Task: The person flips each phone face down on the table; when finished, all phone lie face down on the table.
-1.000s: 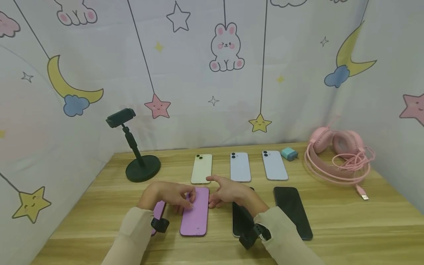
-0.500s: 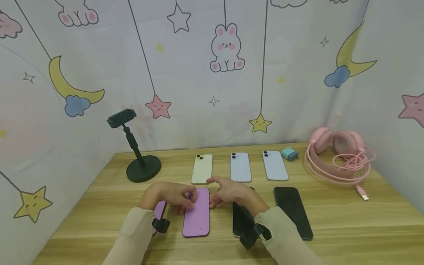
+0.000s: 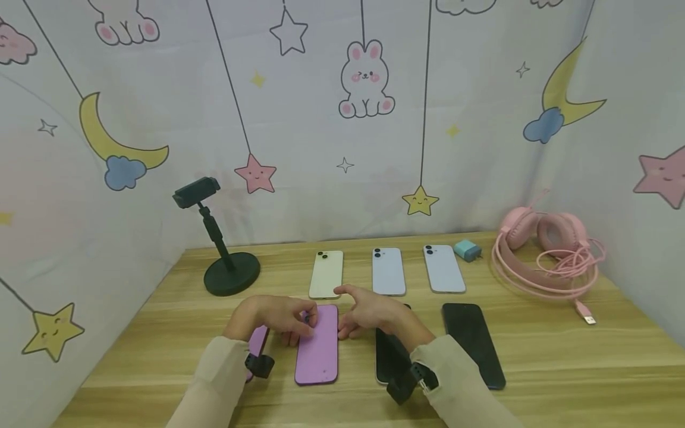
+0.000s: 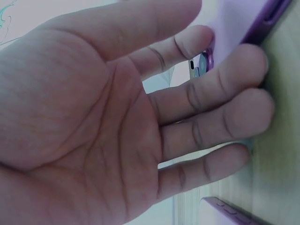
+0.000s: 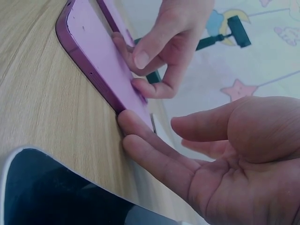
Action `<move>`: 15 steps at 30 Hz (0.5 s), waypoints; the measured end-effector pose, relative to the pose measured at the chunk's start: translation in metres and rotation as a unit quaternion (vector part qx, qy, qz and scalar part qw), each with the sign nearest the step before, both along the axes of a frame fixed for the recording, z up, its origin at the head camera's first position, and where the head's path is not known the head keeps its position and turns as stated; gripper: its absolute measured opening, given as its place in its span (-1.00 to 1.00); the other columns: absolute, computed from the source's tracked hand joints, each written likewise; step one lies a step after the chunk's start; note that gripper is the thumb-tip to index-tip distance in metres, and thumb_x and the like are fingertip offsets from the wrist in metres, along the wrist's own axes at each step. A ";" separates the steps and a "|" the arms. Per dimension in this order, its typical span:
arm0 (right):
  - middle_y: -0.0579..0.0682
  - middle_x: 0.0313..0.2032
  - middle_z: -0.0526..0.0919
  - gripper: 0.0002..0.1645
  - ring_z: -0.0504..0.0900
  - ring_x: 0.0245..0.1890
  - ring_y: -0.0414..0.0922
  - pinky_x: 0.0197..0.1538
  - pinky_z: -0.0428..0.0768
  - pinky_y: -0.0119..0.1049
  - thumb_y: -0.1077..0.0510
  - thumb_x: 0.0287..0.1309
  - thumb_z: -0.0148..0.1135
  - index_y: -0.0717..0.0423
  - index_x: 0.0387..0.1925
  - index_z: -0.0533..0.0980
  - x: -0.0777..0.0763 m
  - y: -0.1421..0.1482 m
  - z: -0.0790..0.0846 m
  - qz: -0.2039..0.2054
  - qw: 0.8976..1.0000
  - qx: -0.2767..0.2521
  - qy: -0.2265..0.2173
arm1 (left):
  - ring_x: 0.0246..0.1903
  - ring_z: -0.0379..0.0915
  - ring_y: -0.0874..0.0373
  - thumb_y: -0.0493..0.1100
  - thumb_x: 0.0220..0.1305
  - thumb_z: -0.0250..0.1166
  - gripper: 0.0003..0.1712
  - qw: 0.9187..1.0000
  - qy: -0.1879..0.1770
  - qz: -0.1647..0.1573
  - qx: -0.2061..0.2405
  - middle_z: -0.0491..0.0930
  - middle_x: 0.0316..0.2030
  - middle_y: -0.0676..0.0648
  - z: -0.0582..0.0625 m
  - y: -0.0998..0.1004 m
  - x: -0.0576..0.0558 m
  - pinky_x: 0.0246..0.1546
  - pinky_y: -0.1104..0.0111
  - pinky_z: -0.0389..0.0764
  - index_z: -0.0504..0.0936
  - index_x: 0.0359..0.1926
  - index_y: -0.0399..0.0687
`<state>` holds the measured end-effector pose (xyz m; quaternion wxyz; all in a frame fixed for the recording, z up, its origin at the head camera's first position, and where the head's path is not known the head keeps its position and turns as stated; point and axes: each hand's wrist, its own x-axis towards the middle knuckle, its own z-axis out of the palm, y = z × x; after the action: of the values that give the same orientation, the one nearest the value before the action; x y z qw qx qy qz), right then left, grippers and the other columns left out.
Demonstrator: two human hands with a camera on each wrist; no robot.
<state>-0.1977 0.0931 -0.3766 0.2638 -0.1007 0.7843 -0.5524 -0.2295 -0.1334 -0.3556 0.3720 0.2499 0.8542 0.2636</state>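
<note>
A purple phone (image 3: 320,356) lies flat on the table, back face up, between the two hands. My left hand (image 3: 280,314) is at its upper left: the thumb and index finger reach over the back, and other fingertips (image 4: 243,65) rest by its left edge. My right hand (image 3: 370,309) has two straight fingertips (image 5: 129,119) at the phone's right edge, its thumb and other fingers apart from it. Both palms hold nothing. A second purple phone (image 3: 258,340) lies partly hidden under the left wrist. A black-screened phone (image 3: 389,351) lies partly beneath the right wrist.
Farther right lies another dark-screened phone (image 3: 473,342). Behind are a cream phone (image 3: 326,276) and two pale phones (image 3: 389,273). A black stand (image 3: 230,273) rises at the back left. A blue charger plug (image 3: 468,250) and pink headphones (image 3: 546,238) with coiled cable sit at the back right.
The middle purple phone's near end has shifted slightly right, so it lies straighter, with its left edge closer to the left fingers. Both hands have stayed almost in place.
</note>
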 end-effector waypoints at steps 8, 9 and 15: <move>0.18 -0.36 0.70 -0.20 0.73 -0.39 -0.05 -0.22 0.67 -0.24 0.44 0.34 0.10 0.06 0.51 0.10 0.000 0.005 -0.003 -0.009 1.000 0.007 -0.006 | -0.50 0.43 0.15 -0.19 0.40 0.26 -0.86 1.000 0.003 -0.004 0.003 0.55 -0.50 -0.06 -0.004 0.005 -0.002 -0.44 0.36 0.37 0.45 -0.15 -0.05; 0.17 -0.36 0.70 -0.20 0.73 -0.39 -0.06 -0.22 0.67 -0.23 0.44 0.34 0.10 0.05 0.51 0.10 0.000 0.006 -0.003 -0.009 1.000 0.008 -0.007 | -0.50 0.44 0.16 -0.18 0.40 0.26 -0.86 1.000 0.005 -0.007 0.004 0.54 -0.49 -0.05 -0.004 0.005 -0.002 -0.43 0.36 0.38 0.45 -0.15 -0.05; 0.18 -0.31 0.70 -0.19 0.74 -0.33 -0.02 -0.16 0.66 -0.20 0.43 0.33 0.12 0.08 0.51 0.10 -0.002 0.009 0.000 -0.013 1.000 0.008 0.010 | -0.49 0.40 0.17 -0.17 0.40 0.26 -0.89 0.999 0.025 -0.022 0.008 0.48 -0.49 -0.02 -0.003 0.004 -0.004 -0.42 0.36 0.38 0.47 -0.19 -0.03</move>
<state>-0.2002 0.1020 -0.3762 0.2495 -0.0944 0.7924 -0.5486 -0.2336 -0.1297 -0.3585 0.3541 0.2783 0.8553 0.2561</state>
